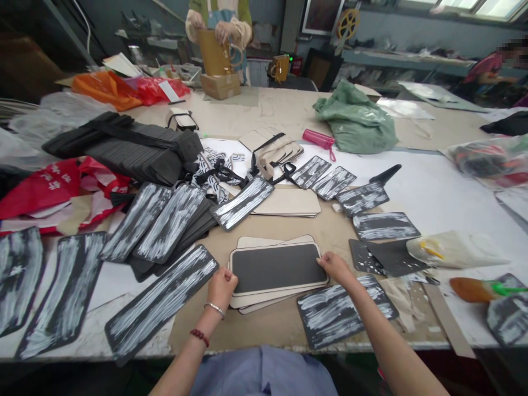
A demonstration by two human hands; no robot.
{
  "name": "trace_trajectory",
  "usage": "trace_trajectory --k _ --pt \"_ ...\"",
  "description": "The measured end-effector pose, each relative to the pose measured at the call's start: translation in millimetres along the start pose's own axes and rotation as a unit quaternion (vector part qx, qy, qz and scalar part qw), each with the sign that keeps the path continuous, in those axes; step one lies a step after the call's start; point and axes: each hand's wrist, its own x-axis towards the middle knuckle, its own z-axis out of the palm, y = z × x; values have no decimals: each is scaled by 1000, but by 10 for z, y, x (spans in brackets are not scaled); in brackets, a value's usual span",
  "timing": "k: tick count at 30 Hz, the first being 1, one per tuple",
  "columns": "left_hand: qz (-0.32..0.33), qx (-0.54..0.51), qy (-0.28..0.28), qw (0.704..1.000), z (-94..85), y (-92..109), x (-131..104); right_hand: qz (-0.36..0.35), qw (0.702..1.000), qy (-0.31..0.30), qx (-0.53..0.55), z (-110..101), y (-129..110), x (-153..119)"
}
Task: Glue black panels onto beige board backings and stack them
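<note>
A dark rounded rectangular panel (276, 268) lies over a slightly larger cream panel (243, 301), whose pale border shows around it. More cream panels fan out beneath. My left hand (223, 287) has its fingers closed at the left edge of the dark panel. At the opposite edge, my right hand (335, 266) pinches the upper right side between thumb and fingers. A glue-streaked dark panel (165, 300) lies beside my left hand, and another streaked panel (342, 311) sits partly under my right forearm.
Several streaked panels surround the work spot. Behind are a cream panel stack (289, 202), a pink cylinder (317, 137) and a green plastic bag (357, 118). Bundled dark panels (136, 151) stand left; an orange-brown bottle (470, 289) lies right. Across the table, a person's hands (225, 32) hold a tan bag (214, 55).
</note>
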Motion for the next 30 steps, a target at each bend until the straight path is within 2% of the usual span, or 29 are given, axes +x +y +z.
trace_trajectory --k 5,10,19,23,26,28,30 --pt "16 12 16 1000 39 -14 -14 19 1000 16 -1 4 14 0" --pt "26 25 39 999 24 -23 -24 -24 1000 20 -4 -18 5 7" --pt "78 -8 4 997 21 -195 70 -76 993 75 45 60 90 33" --pt "122 12 55 991 14 -236 64 -99 986 123 61 100 78 -17" --pt "153 36 91 983 3 -218 25 -111 981 134 82 136 70 -31" --pt "172 14 87 981 2 -188 -1 -112 980 126 101 151 71 -33" --pt "159 -49 63 984 0 -147 -12 -107 980 115 122 158 76 -32"
